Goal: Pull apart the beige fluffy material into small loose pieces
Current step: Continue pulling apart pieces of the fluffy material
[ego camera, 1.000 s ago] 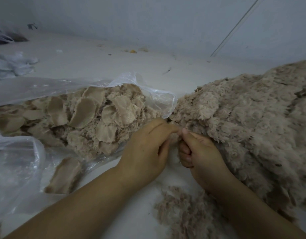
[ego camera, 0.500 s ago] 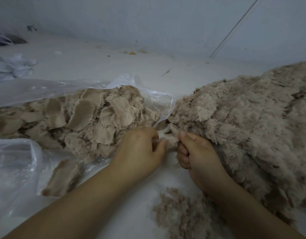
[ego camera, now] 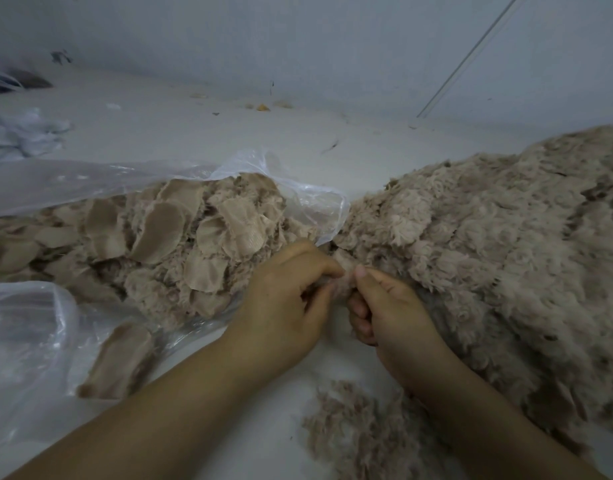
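Left hand [ego camera: 284,306] and right hand [ego camera: 384,310] close together, both pinching one small fluffy tuft [ego camera: 343,271] at edge of big beige pile [ego camera: 488,258]. Loose shreds [ego camera: 360,431] below; plastic bag [ego camera: 90,178] of pieces left.

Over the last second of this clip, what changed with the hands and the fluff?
The left hand drew slightly left, then closed back toward the right hand; both still pinch the small tuft. The fluffy heap, plastic bag and loose fibres stayed put.
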